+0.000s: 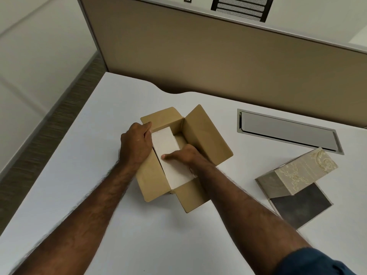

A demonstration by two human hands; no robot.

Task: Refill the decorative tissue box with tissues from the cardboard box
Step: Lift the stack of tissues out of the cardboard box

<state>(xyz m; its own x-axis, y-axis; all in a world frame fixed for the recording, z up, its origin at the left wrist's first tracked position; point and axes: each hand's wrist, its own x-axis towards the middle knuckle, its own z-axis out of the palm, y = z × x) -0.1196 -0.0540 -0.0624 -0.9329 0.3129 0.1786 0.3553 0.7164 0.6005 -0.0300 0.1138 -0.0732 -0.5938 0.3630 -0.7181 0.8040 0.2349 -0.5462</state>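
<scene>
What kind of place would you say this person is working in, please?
Probably an office cubicle: a white desk backed by a tan fabric partition panel, with a metal cable-access flap set into the desktop.

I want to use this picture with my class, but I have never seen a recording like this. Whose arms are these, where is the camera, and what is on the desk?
There is no machine here. A person wears one camera on the head, looking forward and down, so the two bare arms entering from the bottom are that person's own.

On the white desk stands an open cardboard box with its flaps folded out. Inside lies a white stack of tissues. The left hand curls over the box's left side beside the stack. The right hand lies on the stack, thumb across its top, fingers down its far side, apparently closing its grip to lift.

To the right sits the decorative tissue box, patterned and tilted, over a dark flat panel. Behind it a metal cable hatch is set into the desk.
</scene>
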